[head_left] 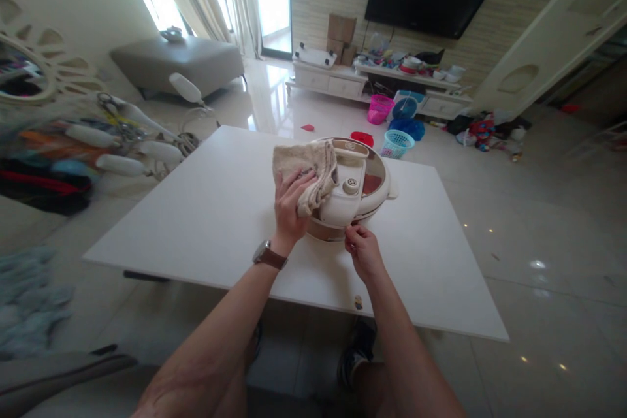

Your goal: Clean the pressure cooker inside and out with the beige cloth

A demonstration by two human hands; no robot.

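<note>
A round white-and-brown electric cooker (337,208) stands on the white table (206,209). Its lid has a dark see-through window and a round knob or valve (350,185) on the white centre strip. My left hand (292,199) grips a folded beige cloth (298,158) against the lid's left side, fingers over the fabric. At the cooker's front rim my right hand (361,247) is closed, thumb and fingertips pinched together. What lies between those fingertips is too small to make out. The cloth hides the left part of the lid.
A small sticker (358,302) is near the table's front edge. Beyond the table are a pink basket (380,109), a light-blue basket (397,144) and a red basin (362,138). A white lamp with several arms (142,150) stands close to the table's left side.
</note>
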